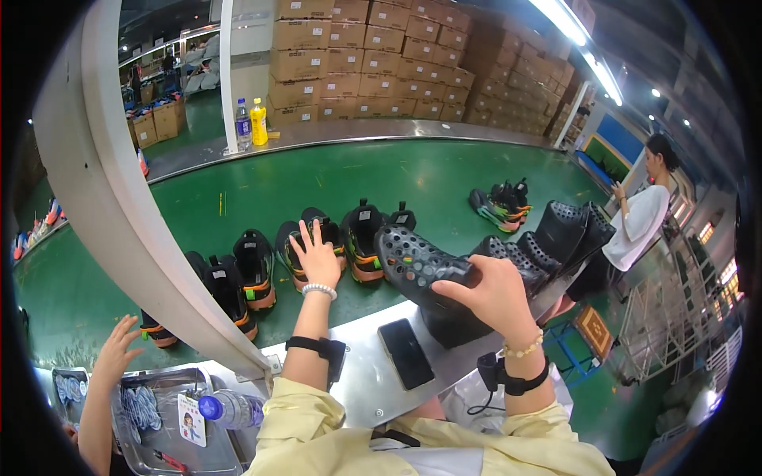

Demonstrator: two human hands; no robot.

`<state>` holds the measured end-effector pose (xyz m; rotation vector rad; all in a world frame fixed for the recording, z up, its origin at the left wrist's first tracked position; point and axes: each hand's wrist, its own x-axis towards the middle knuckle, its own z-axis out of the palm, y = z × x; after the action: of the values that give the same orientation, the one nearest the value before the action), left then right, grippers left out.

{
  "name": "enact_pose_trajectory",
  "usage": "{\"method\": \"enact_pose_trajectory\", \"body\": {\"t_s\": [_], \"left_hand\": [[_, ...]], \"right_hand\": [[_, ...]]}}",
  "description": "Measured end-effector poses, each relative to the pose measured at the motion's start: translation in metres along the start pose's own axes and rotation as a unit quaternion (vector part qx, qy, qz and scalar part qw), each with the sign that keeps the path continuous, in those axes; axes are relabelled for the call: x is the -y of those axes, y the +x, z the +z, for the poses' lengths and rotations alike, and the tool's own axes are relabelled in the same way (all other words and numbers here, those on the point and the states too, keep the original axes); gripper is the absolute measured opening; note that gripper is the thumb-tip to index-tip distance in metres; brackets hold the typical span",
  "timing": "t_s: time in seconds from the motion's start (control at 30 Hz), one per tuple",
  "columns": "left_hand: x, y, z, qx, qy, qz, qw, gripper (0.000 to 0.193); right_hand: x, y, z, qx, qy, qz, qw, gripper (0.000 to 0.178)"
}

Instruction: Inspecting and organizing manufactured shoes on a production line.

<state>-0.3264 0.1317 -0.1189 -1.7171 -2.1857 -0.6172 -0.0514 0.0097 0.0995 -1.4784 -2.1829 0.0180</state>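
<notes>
My right hand point(496, 293), fingers wrapped round one end, holds up a black foot-shaped form full of round holes point(419, 260). It hangs over the near edge of the green belt. My left hand point(316, 255) lies with spread fingers on a black sneaker point(324, 224) with orange trim. To its right stands another black-and-orange sneaker point(363, 242), and part of a further one shows behind the form. More black sneakers point(254, 266) line the belt to the left. Several similar perforated black forms point(524, 255) rest close together beyond my right hand.
A phone point(406, 354) lies on the metal ledge point(359, 389) before me. A white post point(135, 174) rises at left, near a tray point(226, 456) with a water bottle point(230, 408) and another person's hand point(117, 349). More sneakers point(500, 206) sit farther along the belt. A person point(639, 210) stands at right.
</notes>
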Motion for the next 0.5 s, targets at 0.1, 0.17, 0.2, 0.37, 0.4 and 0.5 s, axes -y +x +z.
{"method": "enact_pose_trajectory", "body": {"t_s": [0.1,0.17,0.2,0.37,0.4,0.5], "left_hand": [[0.009,-0.002,-0.008,0.034,0.004,0.014,0.999,0.034],[-0.001,-0.014,-0.025,0.06,0.001,0.008,0.998,0.032],[-0.009,-0.021,-0.035,0.062,-0.001,0.01,0.998,0.032],[-0.056,-0.062,-0.024,-0.113,-0.188,0.052,0.974,0.029],[-0.074,-0.065,-0.021,-0.025,-0.318,-0.003,0.948,0.035],[-0.076,-0.074,0.02,0.018,-0.429,-0.122,0.895,0.062]], "right_hand": [[0.009,0.006,-0.012,0.009,0.006,0.007,1.0,0.063],[0.005,0.016,-0.008,0.019,-0.026,0.014,0.999,0.063],[0.004,0.022,-0.005,0.032,-0.058,0.016,0.998,0.063],[0.005,0.074,0.05,0.107,-0.088,0.054,0.989,0.061],[-0.001,0.086,0.059,0.111,-0.084,0.059,0.988,0.061],[0.009,0.13,0.079,0.268,0.001,0.141,0.953,0.058]]}}
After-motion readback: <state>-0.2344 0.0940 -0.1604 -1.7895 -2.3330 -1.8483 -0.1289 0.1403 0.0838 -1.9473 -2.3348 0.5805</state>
